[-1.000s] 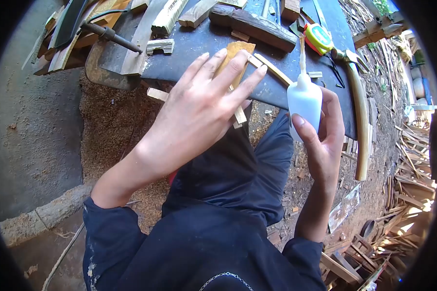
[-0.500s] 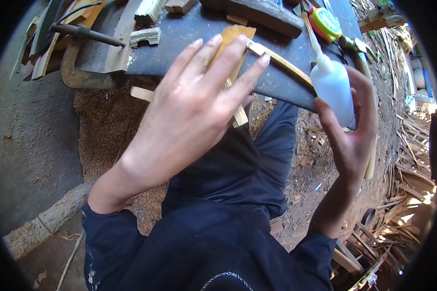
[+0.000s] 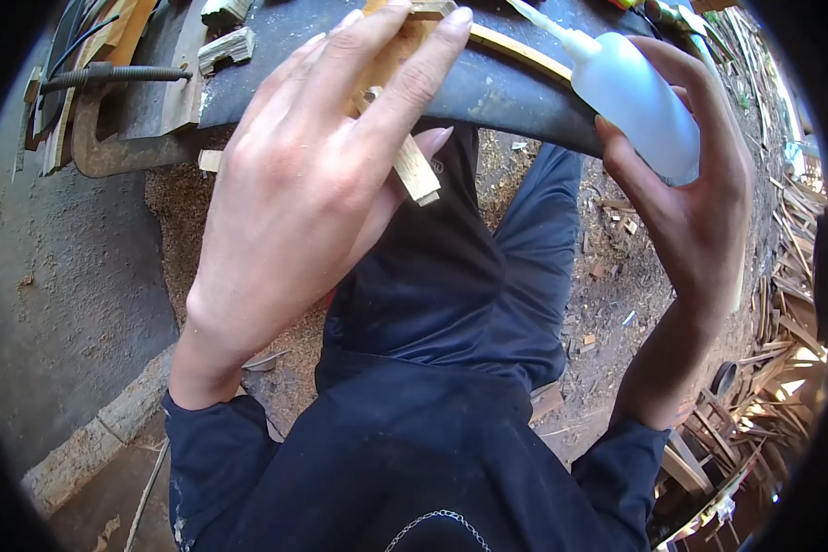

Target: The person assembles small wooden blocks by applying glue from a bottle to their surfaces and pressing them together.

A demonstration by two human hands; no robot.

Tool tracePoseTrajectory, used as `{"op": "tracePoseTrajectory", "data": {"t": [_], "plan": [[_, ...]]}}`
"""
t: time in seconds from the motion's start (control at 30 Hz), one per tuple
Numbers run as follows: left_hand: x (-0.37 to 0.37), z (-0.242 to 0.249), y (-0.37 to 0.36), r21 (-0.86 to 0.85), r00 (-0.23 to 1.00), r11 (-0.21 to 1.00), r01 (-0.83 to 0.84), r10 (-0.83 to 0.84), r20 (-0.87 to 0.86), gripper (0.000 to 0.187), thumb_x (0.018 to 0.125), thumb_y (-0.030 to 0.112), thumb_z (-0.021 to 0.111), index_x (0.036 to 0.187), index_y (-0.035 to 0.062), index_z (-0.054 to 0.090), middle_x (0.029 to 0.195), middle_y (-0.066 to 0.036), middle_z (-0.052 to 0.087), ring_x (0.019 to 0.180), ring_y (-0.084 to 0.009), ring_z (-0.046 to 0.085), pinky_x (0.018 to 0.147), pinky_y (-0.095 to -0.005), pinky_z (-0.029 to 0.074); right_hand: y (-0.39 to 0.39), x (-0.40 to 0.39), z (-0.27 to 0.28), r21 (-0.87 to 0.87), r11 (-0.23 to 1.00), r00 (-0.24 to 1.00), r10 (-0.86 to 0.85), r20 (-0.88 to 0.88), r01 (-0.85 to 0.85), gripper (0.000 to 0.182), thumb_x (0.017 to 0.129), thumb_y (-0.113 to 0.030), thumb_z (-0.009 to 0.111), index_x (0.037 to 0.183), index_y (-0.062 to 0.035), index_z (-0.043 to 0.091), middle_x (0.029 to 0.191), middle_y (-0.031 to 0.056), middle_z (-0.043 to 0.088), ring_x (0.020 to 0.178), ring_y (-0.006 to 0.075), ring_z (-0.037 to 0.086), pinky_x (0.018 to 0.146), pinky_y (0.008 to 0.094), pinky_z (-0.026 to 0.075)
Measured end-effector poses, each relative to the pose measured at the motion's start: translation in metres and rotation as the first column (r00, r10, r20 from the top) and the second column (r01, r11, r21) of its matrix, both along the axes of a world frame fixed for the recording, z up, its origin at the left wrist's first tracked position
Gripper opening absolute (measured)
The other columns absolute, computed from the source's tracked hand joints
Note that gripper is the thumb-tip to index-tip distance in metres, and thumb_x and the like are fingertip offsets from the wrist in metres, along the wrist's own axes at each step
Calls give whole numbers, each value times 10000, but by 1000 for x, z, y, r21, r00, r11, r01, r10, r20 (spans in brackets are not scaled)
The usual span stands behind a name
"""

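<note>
My right hand [image 3: 708,193] is wrapped round a white squeeze bottle [image 3: 639,106]. The bottle is tilted, its narrow nozzle pointing up and left over the bench. My left hand [image 3: 304,175] is closed over a flat light-brown wooden piece [image 3: 386,64] at the bench edge, with its thumb underneath. Past the palm a pale wooden strip [image 3: 417,170] with a stepped end sticks out toward me. A small wood end [image 3: 432,8] shows between two fingertips. Much of the wood is hidden by the hand. Between the hands, a thin wooden stick [image 3: 520,51] lies on the bench.
The dark bench [image 3: 488,92] spans the top of the view. A rusty clamp [image 3: 110,161] grips its left side, near notched wood offcuts [image 3: 227,51]. A hammer [image 3: 681,14] lies at the upper right. Scrap wood [image 3: 782,322] is piled on the right-hand ground.
The view has shifted, and the bench sits higher in it. My right hand has tilted the bottle further, nozzle to the left. My left hand still covers the wooden piece.
</note>
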State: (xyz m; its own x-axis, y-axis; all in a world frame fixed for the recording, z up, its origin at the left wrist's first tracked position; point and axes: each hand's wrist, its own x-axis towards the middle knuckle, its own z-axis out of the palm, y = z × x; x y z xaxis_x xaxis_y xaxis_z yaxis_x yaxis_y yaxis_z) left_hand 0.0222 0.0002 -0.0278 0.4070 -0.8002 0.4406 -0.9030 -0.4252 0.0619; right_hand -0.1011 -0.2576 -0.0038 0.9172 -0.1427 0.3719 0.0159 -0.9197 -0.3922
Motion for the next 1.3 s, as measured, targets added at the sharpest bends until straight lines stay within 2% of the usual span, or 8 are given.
{"op": "tracePoseTrajectory", "data": {"t": [0.13, 0.17, 0.63, 1.3], "plan": [[-2, 0, 4, 9, 1000, 1000, 4, -4, 2, 675, 898, 201, 823, 1544, 232, 629, 1501, -90, 622, 1283, -332, 667, 1126, -478, 539, -7, -1, -1, -43, 997, 998, 58, 9, -57, 559, 894, -158, 853, 1426, -134, 682, 1277, 108, 758, 1138, 238, 755, 954, 394, 632], [-4, 0, 6, 15, 1000, 1000, 1, -1, -2, 674, 898, 201, 823, 1544, 232, 630, 1501, -90, 622, 1283, -332, 668, 1126, -477, 540, -5, 0, 1, -31, 999, 999, 23, -36, -24, 582, 936, -282, 822, 1467, -116, 652, 1275, 122, 762, 1169, 245, 745, 996, 420, 610], [-15, -2, 25, 52, 1000, 999, 5, -5, -4, 668, 896, 205, 827, 1536, 237, 637, 1501, -87, 626, 1278, -329, 673, 1115, -474, 548, -22, 0, 0, 18, 1000, 999, 6, -48, -5, 597, 938, -305, 812, 1477, -111, 642, 1275, 125, 762, 1177, 247, 741, 1006, 424, 602], [-18, -5, 32, 67, 1000, 998, -1, 1, 7, 659, 894, 211, 832, 1526, 245, 648, 1501, -83, 631, 1272, -325, 681, 1100, -470, 561, -14, 20, -3, 44, 993, 990, 109, -89, -106, 620, 942, -338, 797, 1491, -103, 629, 1274, 131, 763, 1188, 249, 737, 1022, 429, 591]]}}
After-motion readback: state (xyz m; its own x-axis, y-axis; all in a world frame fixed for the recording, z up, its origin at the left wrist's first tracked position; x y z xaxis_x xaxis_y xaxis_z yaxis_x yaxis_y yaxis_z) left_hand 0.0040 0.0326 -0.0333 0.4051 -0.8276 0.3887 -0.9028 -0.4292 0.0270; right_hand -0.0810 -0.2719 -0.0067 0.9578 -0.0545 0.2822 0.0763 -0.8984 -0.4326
